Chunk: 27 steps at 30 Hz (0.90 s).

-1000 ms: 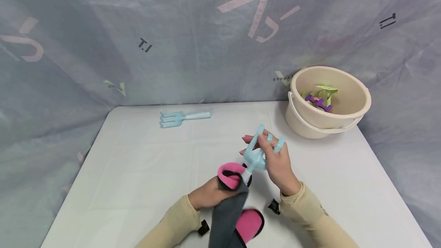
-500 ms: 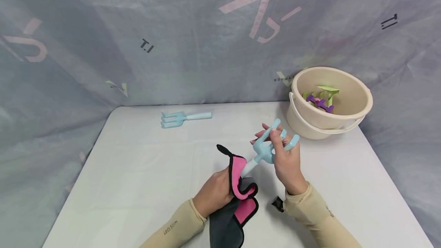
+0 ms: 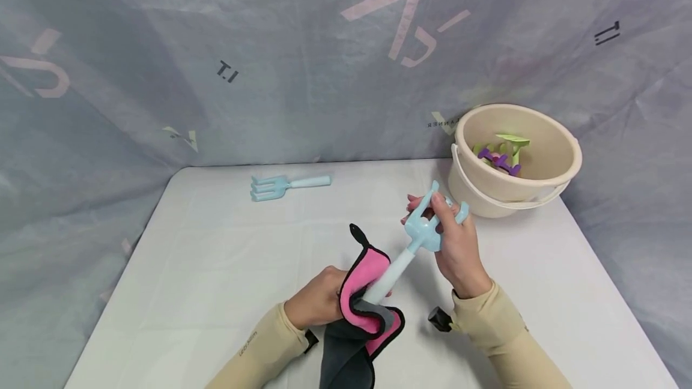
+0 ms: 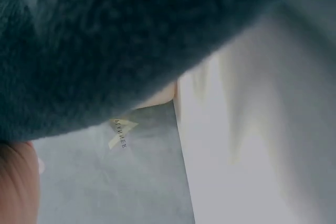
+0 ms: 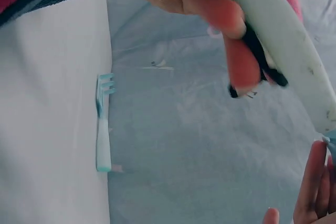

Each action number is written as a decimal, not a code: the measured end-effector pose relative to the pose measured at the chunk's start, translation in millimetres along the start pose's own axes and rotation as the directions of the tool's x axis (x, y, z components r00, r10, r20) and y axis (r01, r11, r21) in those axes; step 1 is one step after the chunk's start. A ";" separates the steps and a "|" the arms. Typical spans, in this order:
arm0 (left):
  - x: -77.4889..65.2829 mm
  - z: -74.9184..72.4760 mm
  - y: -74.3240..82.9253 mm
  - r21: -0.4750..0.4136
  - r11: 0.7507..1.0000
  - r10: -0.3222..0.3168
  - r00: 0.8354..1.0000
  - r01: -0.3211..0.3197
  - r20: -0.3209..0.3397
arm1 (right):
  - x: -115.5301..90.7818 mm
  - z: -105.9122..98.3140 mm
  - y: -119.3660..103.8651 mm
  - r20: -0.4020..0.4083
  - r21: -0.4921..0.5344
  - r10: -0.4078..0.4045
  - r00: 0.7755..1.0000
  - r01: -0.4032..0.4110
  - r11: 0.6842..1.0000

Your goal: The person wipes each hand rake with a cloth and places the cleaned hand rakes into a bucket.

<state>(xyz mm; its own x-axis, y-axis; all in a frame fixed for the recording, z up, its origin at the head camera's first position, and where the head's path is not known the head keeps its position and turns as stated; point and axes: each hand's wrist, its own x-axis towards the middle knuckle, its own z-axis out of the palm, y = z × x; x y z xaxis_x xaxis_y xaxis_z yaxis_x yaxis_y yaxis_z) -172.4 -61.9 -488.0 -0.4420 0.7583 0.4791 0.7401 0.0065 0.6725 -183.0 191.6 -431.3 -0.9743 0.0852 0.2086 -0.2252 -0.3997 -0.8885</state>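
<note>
My right hand (image 3: pixel 459 251) holds a light blue hand rake (image 3: pixel 423 233) by its pronged head, fingers among the prongs. The white handle (image 3: pixel 390 276) slants down to the left into a fold of a grey and pink cloth (image 3: pixel 354 344) with black edging and a hanging loop. Gripping this cloth is my left hand (image 3: pixel 319 298), partly hidden behind it. In the right wrist view its fingers (image 5: pixel 215 11) curl beside the handle (image 5: pixel 283 40), which carries small dark specks. Grey cloth (image 4: pixel 105 40) covers the upper part of the left wrist view.
A light blue garden fork (image 3: pixel 292 186) lies at the back of the white table (image 3: pixel 216 281). At the back right stands a beige bucket (image 3: pixel 486 197) with green and purple pieces inside. A grey printed curtain (image 3: pixel 270 77) hangs behind the table.
The rake has moved up and right with my right hand, and more of its white handle shows. The cloth has shifted shape around my left hand, its black loop now pointing upward.
</note>
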 end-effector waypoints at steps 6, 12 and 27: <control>2.2 -1.7 -4.4 -0.019 0.989 0.146 0.987 -0.148 -0.070 | 1.6 -6.7 -6.0 -0.025 0.043 0.039 0.999 -0.037 0.998; 1.1 -4.1 -12.0 0.033 0.990 0.140 0.974 -0.137 -0.178 | 4.0 -8.6 -18.5 -0.059 0.037 -0.086 0.995 0.089 0.995; -7.8 -15.0 -29.2 -0.026 0.990 -0.137 0.951 0.135 -0.276 | 23.6 -75.6 -75.0 -0.397 -0.013 -0.526 0.752 0.569 0.822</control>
<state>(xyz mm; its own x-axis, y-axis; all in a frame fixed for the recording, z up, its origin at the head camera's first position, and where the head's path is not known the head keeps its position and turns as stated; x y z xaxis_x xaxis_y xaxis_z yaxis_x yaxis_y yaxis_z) -198.1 -77.9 -502.9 -0.6619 0.5404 0.5195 0.6602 0.0921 0.7454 -189.7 292.6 -390.6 -0.6171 0.6371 0.4619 -0.7394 -0.2686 -0.6174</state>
